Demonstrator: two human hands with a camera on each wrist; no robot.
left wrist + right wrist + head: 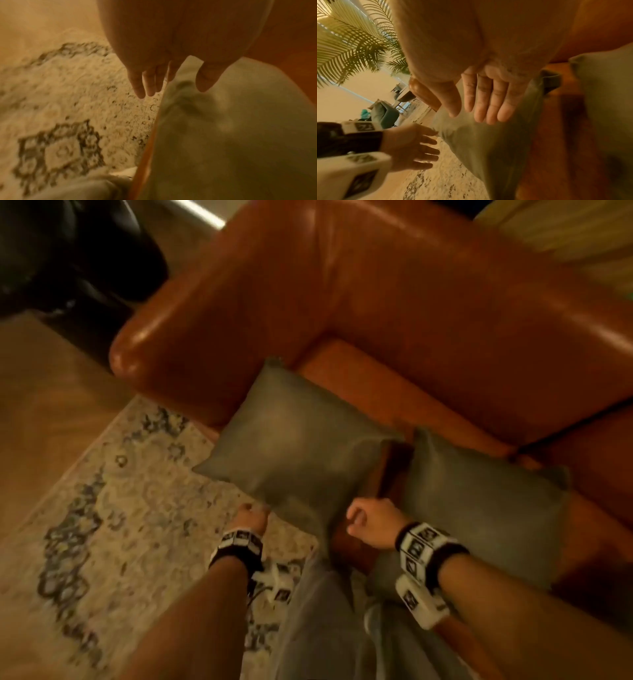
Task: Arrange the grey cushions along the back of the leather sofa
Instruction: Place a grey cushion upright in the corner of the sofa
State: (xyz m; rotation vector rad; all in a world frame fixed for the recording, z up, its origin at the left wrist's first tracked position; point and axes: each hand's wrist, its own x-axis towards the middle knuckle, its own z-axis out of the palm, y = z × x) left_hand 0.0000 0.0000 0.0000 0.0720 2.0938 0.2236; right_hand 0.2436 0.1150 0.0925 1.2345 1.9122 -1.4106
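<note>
Two grey cushions lie flat on the seat of the brown leather sofa (pixel 411 320). The left cushion (pixel 298 446) overhangs the seat's front edge beside the armrest; the right cushion (pixel 479 508) lies close to it. My left hand (pixel 251 515) is at the left cushion's near-left edge. In the left wrist view this hand (pixel 171 92) has straight fingers, thumb above the cushion (pixel 231 128). My right hand (pixel 363 518) is at the same cushion's near-right corner. Its fingers stretch flat over the cushion (pixel 479 142) in the right wrist view, where this hand (pixel 471 117) grips nothing.
A pale patterned rug (pixel 120 508) lies in front of the sofa on a wooden floor (pixel 41 405). A dark bulky object (pixel 68 251) stands beyond the armrest (pixel 171 337). My grey trouser legs (pixel 325 628) are against the sofa's front. A palm plant (pixel 351 40) stands farther off.
</note>
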